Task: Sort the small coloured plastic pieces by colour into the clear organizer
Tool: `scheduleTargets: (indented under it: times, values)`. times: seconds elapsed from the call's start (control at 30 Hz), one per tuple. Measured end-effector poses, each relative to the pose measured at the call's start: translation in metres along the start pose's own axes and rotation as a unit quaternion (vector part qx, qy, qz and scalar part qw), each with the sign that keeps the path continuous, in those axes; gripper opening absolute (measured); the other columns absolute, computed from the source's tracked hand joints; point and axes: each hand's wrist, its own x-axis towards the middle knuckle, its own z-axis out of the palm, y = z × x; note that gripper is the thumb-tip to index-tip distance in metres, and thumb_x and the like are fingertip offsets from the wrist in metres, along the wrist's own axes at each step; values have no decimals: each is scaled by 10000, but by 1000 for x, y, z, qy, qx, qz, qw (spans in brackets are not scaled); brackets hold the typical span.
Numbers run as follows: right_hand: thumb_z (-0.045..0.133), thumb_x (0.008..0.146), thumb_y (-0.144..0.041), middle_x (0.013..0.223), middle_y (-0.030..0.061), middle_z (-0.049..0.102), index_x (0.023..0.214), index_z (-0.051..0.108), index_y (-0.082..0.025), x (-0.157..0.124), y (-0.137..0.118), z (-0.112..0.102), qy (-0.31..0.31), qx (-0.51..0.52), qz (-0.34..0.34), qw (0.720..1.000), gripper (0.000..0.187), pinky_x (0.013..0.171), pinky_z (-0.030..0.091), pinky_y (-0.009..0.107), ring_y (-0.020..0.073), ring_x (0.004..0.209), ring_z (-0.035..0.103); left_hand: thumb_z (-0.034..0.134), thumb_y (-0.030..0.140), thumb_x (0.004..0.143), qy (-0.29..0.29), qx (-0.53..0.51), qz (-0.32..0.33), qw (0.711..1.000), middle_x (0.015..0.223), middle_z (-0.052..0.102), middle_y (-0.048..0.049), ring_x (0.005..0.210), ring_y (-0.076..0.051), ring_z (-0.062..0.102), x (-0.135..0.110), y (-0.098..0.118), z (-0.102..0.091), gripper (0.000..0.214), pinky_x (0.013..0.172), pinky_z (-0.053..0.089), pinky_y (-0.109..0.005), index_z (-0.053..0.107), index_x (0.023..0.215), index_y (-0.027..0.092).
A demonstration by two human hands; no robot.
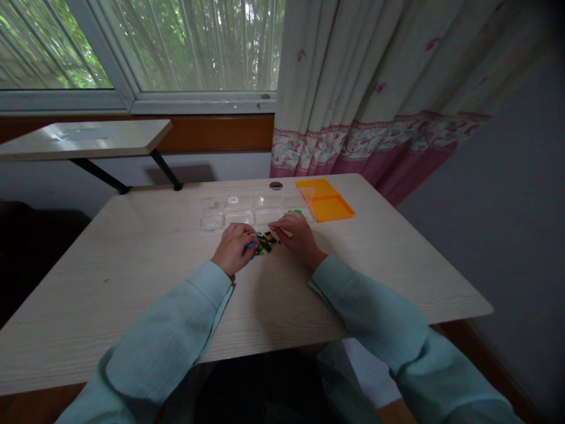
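A small heap of mixed little pieces [266, 240], black, yellow, blue and green, lies on the table between my hands. My left hand [236, 247] rests at the heap's left side, its fingers curled over the edge of the pieces; whether it grips one is hidden. Just right of the heap is my right hand [296, 235], thumb and fingertips pinched together on something too small to name. Behind both hands stands a clear plastic compartment box [239, 218], its lid side tilted toward the back. Some green pieces [293, 211] show in its right compartment, partly behind my right hand.
An orange tray [329, 201] lies at the table's back right, touching or close to the clear box. A raised shelf [88, 138] on black legs stands at the back left. Behind the table hang curtains [353, 88] beside a window. The round cable hole [276, 185] is near the back edge.
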Motion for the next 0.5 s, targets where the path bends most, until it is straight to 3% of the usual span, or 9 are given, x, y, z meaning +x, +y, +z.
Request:
scheduleTargets:
  times: [0.5]
  values:
    - [526,908,-347,822,33,687,918,707,-253,0,-2,0,3,9,-2,1000,205,811,391,364,183,817,572,629,306,806,1,-1,-40,999,989,578,-64,999,-243,494,-1,1,6,108,885,420,-429,674,850,219]
